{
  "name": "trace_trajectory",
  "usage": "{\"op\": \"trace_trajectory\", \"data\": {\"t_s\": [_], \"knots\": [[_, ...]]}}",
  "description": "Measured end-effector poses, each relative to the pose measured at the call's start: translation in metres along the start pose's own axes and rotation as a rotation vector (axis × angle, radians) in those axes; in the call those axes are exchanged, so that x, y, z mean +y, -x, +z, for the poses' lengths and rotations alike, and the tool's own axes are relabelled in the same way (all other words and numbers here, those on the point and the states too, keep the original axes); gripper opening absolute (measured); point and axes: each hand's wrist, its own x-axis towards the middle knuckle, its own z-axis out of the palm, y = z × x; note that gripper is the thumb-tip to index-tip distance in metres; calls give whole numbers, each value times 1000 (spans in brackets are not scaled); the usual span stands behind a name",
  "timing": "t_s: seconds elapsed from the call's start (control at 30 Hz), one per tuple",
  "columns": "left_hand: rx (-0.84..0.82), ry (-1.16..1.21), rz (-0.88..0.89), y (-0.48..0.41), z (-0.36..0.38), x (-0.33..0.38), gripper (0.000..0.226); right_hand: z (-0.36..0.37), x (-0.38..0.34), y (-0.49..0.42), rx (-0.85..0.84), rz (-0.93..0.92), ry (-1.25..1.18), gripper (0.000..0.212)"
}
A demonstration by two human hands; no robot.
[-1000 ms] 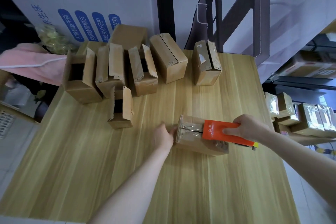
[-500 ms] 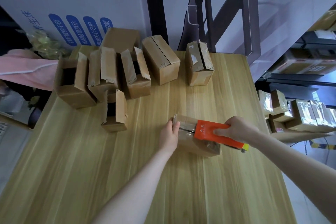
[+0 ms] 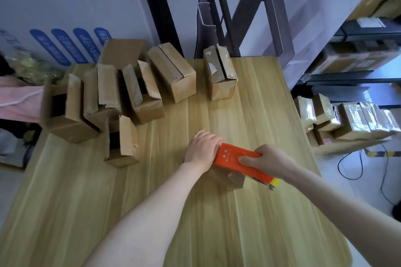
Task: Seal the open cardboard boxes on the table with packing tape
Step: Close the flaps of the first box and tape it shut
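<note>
A small cardboard box [image 3: 230, 179] lies near the middle of the wooden table [image 3: 217, 223], mostly hidden by my hands. My left hand [image 3: 202, 147] presses down on its left end, fingers curled over the top. My right hand [image 3: 269, 161] grips an orange tape dispenser [image 3: 235, 158] lying on top of the box, its yellow tail [image 3: 273, 182] sticking out past the right end. Several open cardboard boxes [image 3: 134, 95] with raised flaps stand along the far left of the table. One small open box [image 3: 122, 141] stands nearer to me.
Two closed-looking boxes [image 3: 219, 76] stand at the far middle of the table. Taped boxes [image 3: 351, 121] are piled on the floor to the right, with black cables [image 3: 355, 167] beside them. Dark shelving [image 3: 358, 58] rises at right. A pink cloth [image 3: 19, 102] hangs at left.
My left hand moved from beside the box's left end up onto its top. The dispenser slid left along the box until it meets my left hand.
</note>
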Motion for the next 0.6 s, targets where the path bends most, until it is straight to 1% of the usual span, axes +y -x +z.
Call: {"op": "trace_trajectory", "data": {"t_s": [0.2, 0.3, 0.37, 0.47, 0.5, 0.6], "knots": [[5, -78, -2, -1, 4, -3, 35, -3, 11, -4, -11, -72, -39, 53], [27, -100, -3, -3, 8, -6, 40, -3, 29, -2, -17, -111, -57, 56], [48, -119, 2, -3, 9, -6, 42, -9, 51, 4, -8, -99, -63, 52], [41, -130, 10, -3, 10, -5, 37, -21, 102, 16, -27, -33, -134, 40], [36, -130, 10, -3, 10, -5, 35, -23, 117, 21, -31, -22, -130, 39], [43, -142, -2, -4, 11, -4, 35, -17, 135, 24, -21, -5, -13, 43]]}}
